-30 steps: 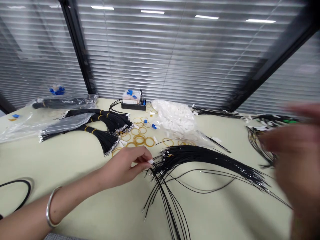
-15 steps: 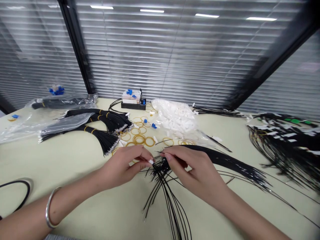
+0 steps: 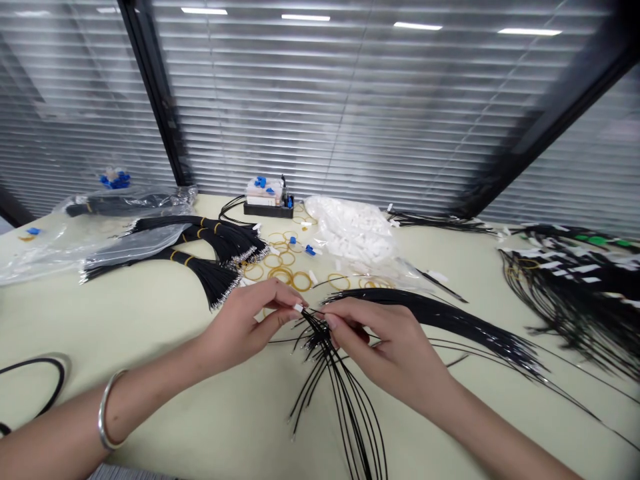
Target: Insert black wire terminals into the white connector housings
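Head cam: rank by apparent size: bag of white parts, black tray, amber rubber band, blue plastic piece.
1. Plastic bag of white parts
2. Black tray
3. Amber rubber band
4. Blue plastic piece

This is apparent size only; the band and piece lie nearer the camera than the tray.

Thin black wires (image 3: 349, 400), silver-tipped, gathered into a tight bunch at lower centre of the frame, splaying downward and rightward in long loose strands.

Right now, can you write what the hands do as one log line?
left hand: next to black wires | right hand: pinching wires | rubber bands: behind hands
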### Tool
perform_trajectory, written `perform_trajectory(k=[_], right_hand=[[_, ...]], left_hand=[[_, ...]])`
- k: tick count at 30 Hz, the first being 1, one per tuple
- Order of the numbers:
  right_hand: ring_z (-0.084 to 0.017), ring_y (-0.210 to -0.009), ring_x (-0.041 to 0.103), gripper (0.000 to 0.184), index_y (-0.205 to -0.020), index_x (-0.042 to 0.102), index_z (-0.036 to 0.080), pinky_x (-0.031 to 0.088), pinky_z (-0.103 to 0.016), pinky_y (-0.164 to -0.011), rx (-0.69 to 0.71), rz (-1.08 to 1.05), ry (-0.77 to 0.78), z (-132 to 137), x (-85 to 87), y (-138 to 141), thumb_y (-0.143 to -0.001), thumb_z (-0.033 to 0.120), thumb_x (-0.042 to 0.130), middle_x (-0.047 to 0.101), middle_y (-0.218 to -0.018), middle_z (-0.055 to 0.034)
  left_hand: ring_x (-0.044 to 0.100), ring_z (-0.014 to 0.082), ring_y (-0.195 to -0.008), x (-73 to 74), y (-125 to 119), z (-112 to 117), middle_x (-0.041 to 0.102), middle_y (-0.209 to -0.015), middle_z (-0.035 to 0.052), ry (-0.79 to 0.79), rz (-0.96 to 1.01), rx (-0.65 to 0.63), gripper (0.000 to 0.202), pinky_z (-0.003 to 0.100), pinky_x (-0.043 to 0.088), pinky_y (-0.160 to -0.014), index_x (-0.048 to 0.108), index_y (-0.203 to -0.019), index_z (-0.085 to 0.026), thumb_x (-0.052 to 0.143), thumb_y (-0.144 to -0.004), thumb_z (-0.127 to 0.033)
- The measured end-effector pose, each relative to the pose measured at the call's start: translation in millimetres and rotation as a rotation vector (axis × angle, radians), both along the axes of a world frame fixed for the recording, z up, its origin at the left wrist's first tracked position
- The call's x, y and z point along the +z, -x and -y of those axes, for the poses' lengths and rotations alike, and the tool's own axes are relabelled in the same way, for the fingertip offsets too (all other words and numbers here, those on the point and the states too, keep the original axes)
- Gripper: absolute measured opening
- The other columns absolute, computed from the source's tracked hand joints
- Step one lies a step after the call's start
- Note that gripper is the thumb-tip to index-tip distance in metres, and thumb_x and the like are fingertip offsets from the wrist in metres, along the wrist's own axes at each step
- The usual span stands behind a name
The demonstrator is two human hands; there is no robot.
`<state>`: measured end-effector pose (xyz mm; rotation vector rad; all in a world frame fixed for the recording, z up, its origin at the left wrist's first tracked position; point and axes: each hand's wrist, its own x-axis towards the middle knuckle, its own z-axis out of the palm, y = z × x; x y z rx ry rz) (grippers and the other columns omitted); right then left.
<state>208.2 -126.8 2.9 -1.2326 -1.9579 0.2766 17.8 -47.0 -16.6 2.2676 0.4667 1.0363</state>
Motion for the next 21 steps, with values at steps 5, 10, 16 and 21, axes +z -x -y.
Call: perform_trajectory(k=[5, 10, 16, 21], right_hand=[[-0.003, -0.053, 0.047, 0.018, -0.082, 0.063, 0.015, 0.036, -0.014, -0.049, 0.007, -0.016, 0.099, 0.1, -2.7, -0.4, -0.088, 0.021, 0.046, 0.055, -0.061, 0.0026], [-0.003, -0.05, 0.049, 0.015, -0.094, 0.058, 0.016, 0.038, -0.013, -0.049, 0.068, -0.103, 0.213, -0.6, -3.7, -1.8, -0.088, 0.024, 0.046, 0.058, -0.059, 0.0045], [-0.003, -0.048, 0.045, 0.011, -0.082, 0.054, 0.016, 0.034, -0.014, -0.045, 0.06, -0.104, 0.174, 4.6, 4.9, 2.8, -0.088, 0.022, 0.047, 0.053, -0.055, 0.0054], [-0.002, -0.047, 0.036, 0.014, -0.075, 0.05, 0.016, 0.029, -0.014, -0.043, -0.01, -0.017, 0.028, 10.7, 7.7, 7.8, -0.088, 0.016, 0.045, 0.044, -0.054, 0.0056]], left_hand=[[0.064, 0.0127, -0.081, 0.9, 0.1, -0.1, 0.067, -0.088, 0.0072, -0.011, 0.0, -0.006, 0.006, 0.024, 0.053, -0.069, 0.056, -0.09, -0.016, 0.052, -0.086, -0.015], [0.064, 0.0118, -0.084, 1.6, 0.5, 0.8, 0.067, -0.09, 0.0052, -0.063, 0.032, -0.016, 0.009, 0.024, 0.052, -0.072, 0.055, -0.092, -0.017, 0.053, -0.085, -0.011], [0.064, 0.0099, -0.086, 5.2, 0.9, 4.7, 0.066, -0.092, 0.0041, -0.071, 0.102, -0.082, 0.013, 0.023, 0.051, -0.075, 0.053, -0.089, -0.018, 0.053, -0.084, -0.006], [0.064, 0.0099, -0.085, 5.4, 0.1, 6.2, 0.067, -0.091, 0.0047, -0.07, 0.101, -0.076, 0.014, 0.023, 0.051, -0.073, 0.053, -0.091, -0.018, 0.053, -0.084, -0.005]])
